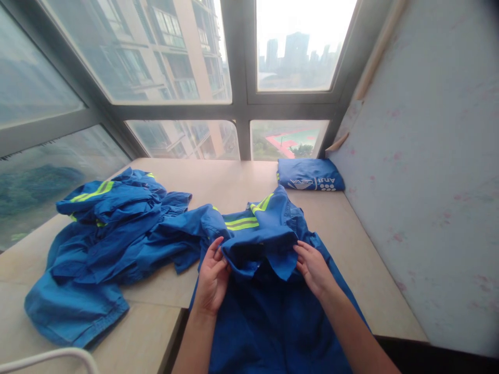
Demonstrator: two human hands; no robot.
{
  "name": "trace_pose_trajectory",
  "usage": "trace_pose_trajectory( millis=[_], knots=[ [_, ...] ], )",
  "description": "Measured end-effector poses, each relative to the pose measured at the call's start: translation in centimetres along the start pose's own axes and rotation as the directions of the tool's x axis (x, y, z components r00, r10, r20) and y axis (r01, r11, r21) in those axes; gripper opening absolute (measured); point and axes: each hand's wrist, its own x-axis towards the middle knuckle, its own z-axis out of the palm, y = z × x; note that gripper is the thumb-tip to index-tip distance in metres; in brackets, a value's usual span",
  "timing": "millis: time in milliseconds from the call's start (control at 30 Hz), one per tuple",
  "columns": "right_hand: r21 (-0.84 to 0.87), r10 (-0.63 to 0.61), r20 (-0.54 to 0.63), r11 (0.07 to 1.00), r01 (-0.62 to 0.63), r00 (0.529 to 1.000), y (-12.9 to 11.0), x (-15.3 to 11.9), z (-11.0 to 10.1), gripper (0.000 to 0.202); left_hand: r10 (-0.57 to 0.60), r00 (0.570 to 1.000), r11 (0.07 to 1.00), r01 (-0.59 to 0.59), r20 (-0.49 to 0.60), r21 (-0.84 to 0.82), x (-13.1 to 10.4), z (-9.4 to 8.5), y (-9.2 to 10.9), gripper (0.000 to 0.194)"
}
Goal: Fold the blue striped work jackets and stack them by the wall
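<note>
A blue work jacket [268,317] with yellow-green reflective strips lies over the ledge and hangs down its front edge towards me. My left hand [213,278] pinches the left side of its collar, thumb and fingers closed on the cloth. On the other side, my right hand [312,265] grips the collar's right end, the fingertips partly behind the fabric. Between the hands the collar is lifted, its opening facing me.
More crumpled blue workwear [105,244] lies on the left of the pale ledge [230,179]. A folded blue garment with white lettering [312,175] rests at the back right. Windows [179,137] stand behind, a papered wall [432,208] at right, a white curved bar [58,354] at lower left.
</note>
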Motion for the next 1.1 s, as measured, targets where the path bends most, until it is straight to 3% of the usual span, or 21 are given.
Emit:
trace_pose_trajectory(
  millis=[233,367,500,633,733,933,1100],
  knots=[
    [0.038,-0.103,0.059,0.994,0.101,0.993,-2.9,0.3,1.5,0.023,0.028,1.0,0.999,-0.028,0.004,-0.042,0.3,1.0,0.7,0.061],
    [0.129,-0.169,0.175,0.981,0.148,0.97,-5.3,0.1,2.7,0.031,0.093,0.996,0.991,-0.092,-0.003,-0.093,1.0,1.9,2.0,0.056],
    [0.152,-0.199,0.25,0.975,0.165,0.948,-5.8,0.8,3.2,0.036,0.16,0.987,0.979,-0.163,-0.032,-0.125,2.0,2.7,2.4,0.053],
    [0.128,-0.113,0.233,0.988,0.085,0.966,-4.4,2.1,2.6,0.027,0.018,0.999,1.0,-0.018,-0.05,-0.011,2.7,2.2,1.1,0.056],
    [0.121,-0.041,0.218,0.993,0.015,0.975,-3.3,2.4,1.4,0.023,-0.082,0.993,0.992,0.089,-0.084,0.086,2.3,1.2,0.4,0.046],
    [0.062,0.084,0.193,0.993,-0.098,0.978,-1.7,2.0,-0.7,0.028,-0.146,0.987,0.979,0.154,-0.07,0.13,0.7,-0.2,1.0,0.039],
    [0.081,0.048,0.186,0.995,-0.064,0.981,-1.4,1.7,-1.1,0.021,-0.248,0.965,0.944,0.259,-0.08,0.202,0.5,0.0,1.4,0.048]
  ],
)
